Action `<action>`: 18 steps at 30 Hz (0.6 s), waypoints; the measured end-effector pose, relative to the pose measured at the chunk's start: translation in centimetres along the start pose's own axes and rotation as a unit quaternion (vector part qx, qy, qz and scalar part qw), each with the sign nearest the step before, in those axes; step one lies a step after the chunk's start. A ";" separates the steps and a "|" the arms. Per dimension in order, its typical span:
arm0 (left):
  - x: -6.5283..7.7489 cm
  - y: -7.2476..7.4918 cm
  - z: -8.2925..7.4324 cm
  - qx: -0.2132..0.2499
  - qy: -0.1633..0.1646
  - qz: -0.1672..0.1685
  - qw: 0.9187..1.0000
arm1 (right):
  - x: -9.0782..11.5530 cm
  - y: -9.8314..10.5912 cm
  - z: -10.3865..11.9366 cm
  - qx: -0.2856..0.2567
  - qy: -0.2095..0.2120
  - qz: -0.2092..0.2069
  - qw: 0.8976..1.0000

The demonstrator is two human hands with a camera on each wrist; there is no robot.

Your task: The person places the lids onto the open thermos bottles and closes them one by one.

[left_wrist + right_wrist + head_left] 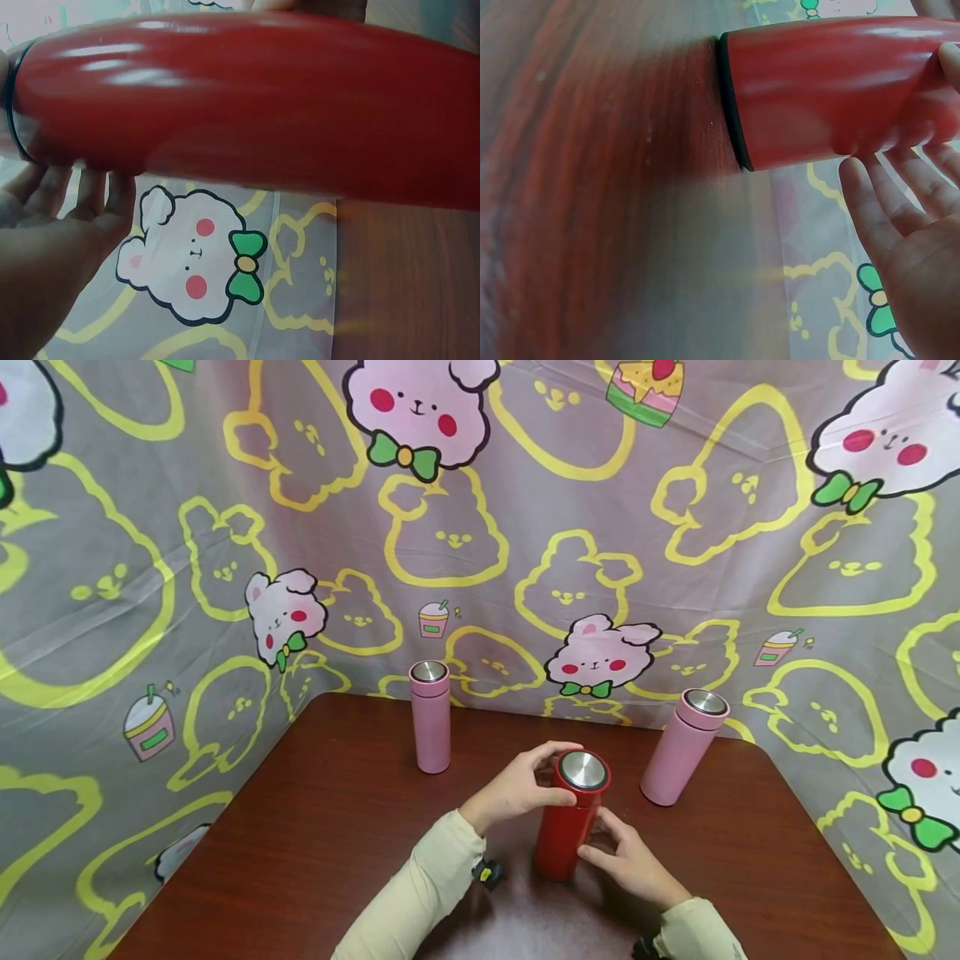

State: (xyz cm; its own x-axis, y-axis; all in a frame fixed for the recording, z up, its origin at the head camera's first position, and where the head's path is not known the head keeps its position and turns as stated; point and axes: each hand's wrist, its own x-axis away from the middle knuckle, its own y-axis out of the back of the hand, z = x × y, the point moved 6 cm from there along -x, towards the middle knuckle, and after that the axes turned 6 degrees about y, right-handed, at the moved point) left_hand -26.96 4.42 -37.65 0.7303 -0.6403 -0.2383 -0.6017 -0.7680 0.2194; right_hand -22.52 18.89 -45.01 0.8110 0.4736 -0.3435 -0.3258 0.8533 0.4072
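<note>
A red thermos (561, 839) with a silver-topped lid (583, 770) stands on the table near its front middle. Around the lid my left hand (516, 789) curls, thumb in front and fingers behind. Lower down, my right hand (633, 862) grips the body from the right side. In the left wrist view, the red body (262, 105) fills the upper half, and the fingers of my left hand (64, 232) touch it near the dark ring under the lid. The right wrist view has the thermos's black base ring (733, 105) at the wood, with fingers of my right hand (915, 217) against the body.
One pink thermos (431, 727) stands upright at the back left of the brown table (330, 802). Another pink thermos (678, 756) stands at the back right. A patterned cloth (457, 535) hangs behind and beside the table.
</note>
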 end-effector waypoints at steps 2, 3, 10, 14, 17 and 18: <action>-0.1 0.1 0.2 -0.005 -0.003 0.013 1.000 | 0.0 0.0 0.0 0.000 0.000 0.000 1.000; -0.2 0.2 0.2 -0.005 -0.003 0.019 1.000 | 0.0 0.0 0.0 0.001 0.000 0.000 1.000; -0.4 0.2 0.2 0.020 -0.010 0.071 0.997 | 0.0 0.0 0.2 0.004 -0.007 0.006 1.000; -0.4 0.1 0.4 0.029 -0.010 0.086 0.996 | -0.1 0.0 0.0 -0.008 -0.027 0.006 1.000; -0.3 0.1 0.4 0.029 -0.014 0.087 0.996 | -0.1 0.0 0.0 -0.009 -0.025 0.005 1.000; -0.3 0.1 0.4 0.026 -0.015 0.085 0.996 | -0.1 0.0 -0.1 -0.009 -0.023 0.004 1.000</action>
State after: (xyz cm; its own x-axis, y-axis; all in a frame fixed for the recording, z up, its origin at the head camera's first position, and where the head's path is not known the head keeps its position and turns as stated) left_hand -27.34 4.56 -37.98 0.6064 -0.7609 -0.2310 -0.7327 -0.6475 0.2094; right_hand -22.60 18.88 -45.03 0.8298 0.4704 -0.3003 -0.3407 0.8531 0.3951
